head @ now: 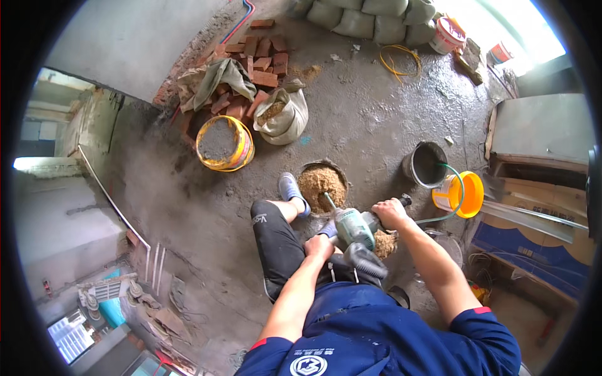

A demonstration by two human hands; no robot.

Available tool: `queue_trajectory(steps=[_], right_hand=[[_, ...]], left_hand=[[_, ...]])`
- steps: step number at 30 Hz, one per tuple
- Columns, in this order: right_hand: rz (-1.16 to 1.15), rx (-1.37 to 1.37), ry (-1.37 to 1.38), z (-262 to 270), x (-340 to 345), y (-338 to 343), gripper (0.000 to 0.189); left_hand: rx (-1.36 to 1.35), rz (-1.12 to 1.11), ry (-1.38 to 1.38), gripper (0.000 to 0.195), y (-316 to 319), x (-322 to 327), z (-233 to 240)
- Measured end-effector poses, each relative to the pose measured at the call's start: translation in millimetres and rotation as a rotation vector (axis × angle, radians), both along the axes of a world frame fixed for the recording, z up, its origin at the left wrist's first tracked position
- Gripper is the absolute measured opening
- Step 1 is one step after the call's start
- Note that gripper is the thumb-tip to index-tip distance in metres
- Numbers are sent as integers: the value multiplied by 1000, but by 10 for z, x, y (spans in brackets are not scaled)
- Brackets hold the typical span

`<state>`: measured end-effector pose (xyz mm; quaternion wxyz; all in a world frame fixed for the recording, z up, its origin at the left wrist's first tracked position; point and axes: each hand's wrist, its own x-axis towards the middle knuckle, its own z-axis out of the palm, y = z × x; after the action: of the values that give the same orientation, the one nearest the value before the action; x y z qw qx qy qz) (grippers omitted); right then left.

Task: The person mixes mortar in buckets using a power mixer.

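My left hand (pixel 320 247) grips one side handle of a green electric mixer (pixel 353 227), low in the middle of the picture. On the other side, my right hand (pixel 389 214) is closed round the opposite handle, whose black end sticks out past the fingers. The mixer's shaft (pixel 330 201) points into a round bucket (pixel 347 183) holding sandy, light brown material (pixel 321 182); the shaft's lower end is hidden in it. My shoe (pixel 290 188) stands at the bucket's left side. More sandy material (pixel 385 244) shows beside the mixer, near my right forearm.
A yellow bucket of grey mix (pixel 225 143), an open sand sack (pixel 287 120) and red bricks (pixel 265 78) stand ahead left. To the right are a black bucket (pixel 425 164) with a green hose (pixel 458 176) and a tipped yellow bucket (pixel 470 194). Filled sacks (pixel 355 23) line the far side.
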<state>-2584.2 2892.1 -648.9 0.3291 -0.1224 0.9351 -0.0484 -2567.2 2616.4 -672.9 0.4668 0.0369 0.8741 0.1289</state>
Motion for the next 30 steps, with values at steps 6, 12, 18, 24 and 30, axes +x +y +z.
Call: queue_trajectory(steps=[6, 12, 18, 24, 30], right_hand=[[-158, -95, 86, -41, 468, 125, 13], [-119, -25, 43, -71, 620, -50, 14], [-88, 31, 70, -86, 522, -52, 12], [-93, 14, 2, -34, 561, -131, 18], [-171, -38, 12, 141, 602, -190, 22]], left_hand=[[-9, -294, 69, 32, 96, -194, 176], [-36, -262, -6, 30, -13, -80, 162], [12, -194, 35, 33, -32, -41, 194], [21, -238, -6, 35, -35, 37, 189], [85, -288, 35, 25, -193, 80, -37]])
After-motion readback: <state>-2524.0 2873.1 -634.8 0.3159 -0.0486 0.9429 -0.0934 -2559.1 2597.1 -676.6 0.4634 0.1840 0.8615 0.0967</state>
